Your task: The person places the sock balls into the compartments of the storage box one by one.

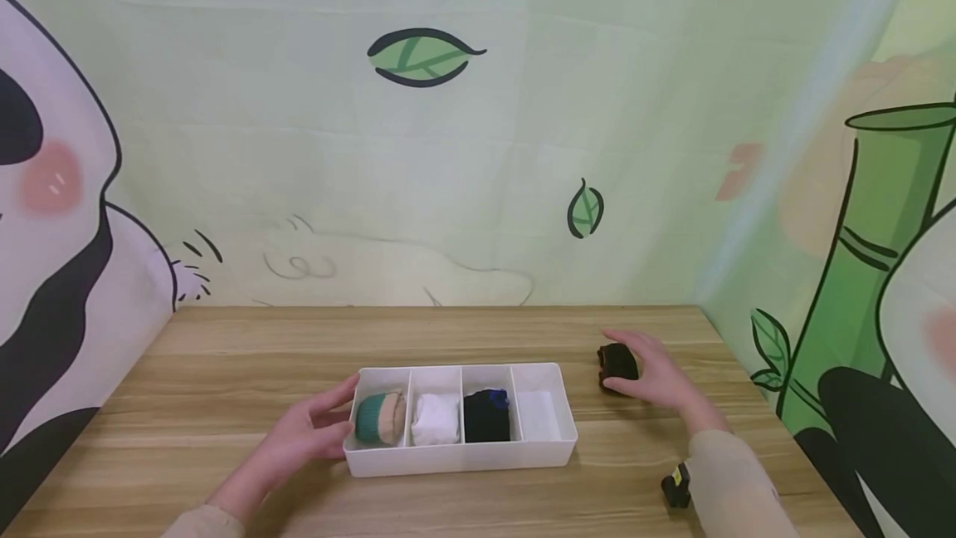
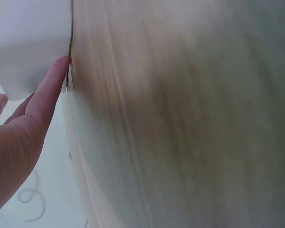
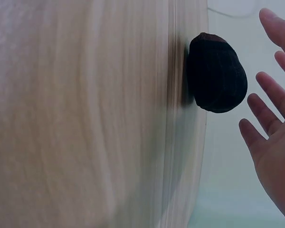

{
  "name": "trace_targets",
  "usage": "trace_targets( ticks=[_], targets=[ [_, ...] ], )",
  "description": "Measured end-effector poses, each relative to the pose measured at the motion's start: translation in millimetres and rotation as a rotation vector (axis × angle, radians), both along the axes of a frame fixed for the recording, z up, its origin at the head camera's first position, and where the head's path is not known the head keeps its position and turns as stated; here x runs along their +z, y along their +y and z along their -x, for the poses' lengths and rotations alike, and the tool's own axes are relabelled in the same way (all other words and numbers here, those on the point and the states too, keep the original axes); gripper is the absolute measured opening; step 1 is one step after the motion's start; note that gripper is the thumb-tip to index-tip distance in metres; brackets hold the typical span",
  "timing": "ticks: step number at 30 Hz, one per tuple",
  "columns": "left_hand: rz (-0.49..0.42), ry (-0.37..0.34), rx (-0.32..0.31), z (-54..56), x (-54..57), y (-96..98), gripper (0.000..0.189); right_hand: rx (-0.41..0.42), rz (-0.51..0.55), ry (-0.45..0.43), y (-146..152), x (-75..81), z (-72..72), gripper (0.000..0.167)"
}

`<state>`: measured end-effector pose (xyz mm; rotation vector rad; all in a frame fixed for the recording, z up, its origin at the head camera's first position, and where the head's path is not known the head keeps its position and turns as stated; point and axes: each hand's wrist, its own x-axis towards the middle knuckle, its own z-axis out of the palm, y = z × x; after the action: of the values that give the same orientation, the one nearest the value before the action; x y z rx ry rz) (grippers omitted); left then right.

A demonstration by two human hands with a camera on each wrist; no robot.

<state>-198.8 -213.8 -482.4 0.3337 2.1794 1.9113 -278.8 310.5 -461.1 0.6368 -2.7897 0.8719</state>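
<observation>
A white box point(image 1: 461, 461) with several compartments in a row stands on the table. From left to right it holds a teal and beige rolled sock bundle point(image 1: 379, 418), a white folded bundle point(image 1: 436, 419) and a black bundle with a blue patch point(image 1: 487, 416); the rightmost compartment shows only its white floor. My left hand point(image 1: 309, 430) rests its fingers against the box's left end, one fingertip low on its wall point(image 2: 31, 52). To the right, a black rolled bundle point(image 3: 217, 73), likely socks, lies on the wood. My right hand point(image 3: 278, 137) is spread around it, fingers apart from it.
The wooden table point(image 1: 261, 339) ends at a printed cloth backdrop point(image 1: 463, 189) at the back. A small black device with a yellow mark point(image 1: 676, 486) sits beside the right sleeve.
</observation>
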Motion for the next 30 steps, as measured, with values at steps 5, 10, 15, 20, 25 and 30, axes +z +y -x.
trace_targets(
  ticks=[5, 10, 15, 20, 25, 30],
  targets=[
    [-0.003, 0.008, -0.011, 0.5, -0.4, -1.0, 0.070, 0.009, 0.001, -0.007, 1.5, 0.6, 0.9, 0.071],
    [-0.014, 0.010, -0.013, 0.7, -0.6, -1.2, 0.070, 0.026, -0.013, -0.011, 4.3, 0.2, 1.7, 0.074],
    [-0.017, 0.009, -0.015, 0.4, 0.0, -1.0, 0.070, 0.031, -0.025, -0.034, 7.5, -2.0, 3.2, 0.080],
    [-0.017, 0.012, -0.018, 0.2, 0.9, -0.9, 0.070, 0.019, -0.049, -0.110, 9.1, -4.8, 6.0, 0.087],
    [-0.009, 0.021, -0.020, -0.1, 1.5, -0.7, 0.070, 0.018, -0.065, -0.128, 9.2, -7.3, 8.4, 0.088],
    [-0.002, 0.020, -0.016, -0.3, 0.9, -1.0, 0.070, 0.021, -0.069, -0.128, 8.7, -8.9, 9.5, 0.087]
  ],
)
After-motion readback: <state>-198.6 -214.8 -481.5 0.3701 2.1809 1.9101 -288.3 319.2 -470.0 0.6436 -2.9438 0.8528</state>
